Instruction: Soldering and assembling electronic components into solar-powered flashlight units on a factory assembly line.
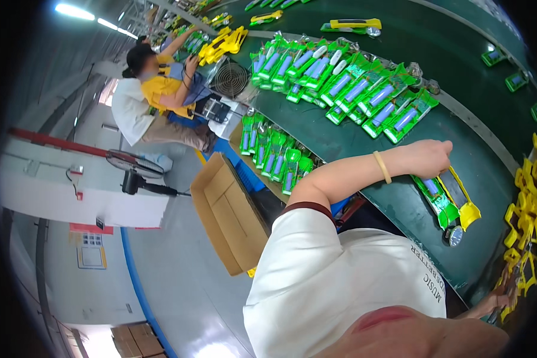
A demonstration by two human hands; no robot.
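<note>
My left hand (431,159) is closed over the far end of an opened flashlight on the dark green bench. The flashlight's green housing (438,201) holds a purple cylindrical battery. Its yellow frame-shaped cover (459,192) lies alongside on the right, and a round silver lamp head (453,236) sits at the near end. The left fingertips are curled and partly hidden. At the lower right edge, my right hand (494,302) reaches in among a heap of yellow plastic covers (528,224). Its fingers are small and hard to make out against the heap.
Rows of green housings with purple batteries (346,86) fill the bench's far left. More lie in a box (274,155) below its edge, beside an open cardboard carton (227,218). A co-worker in yellow (167,89) sits beyond, near a box fan (230,80). Green pieces (516,80) lie far right.
</note>
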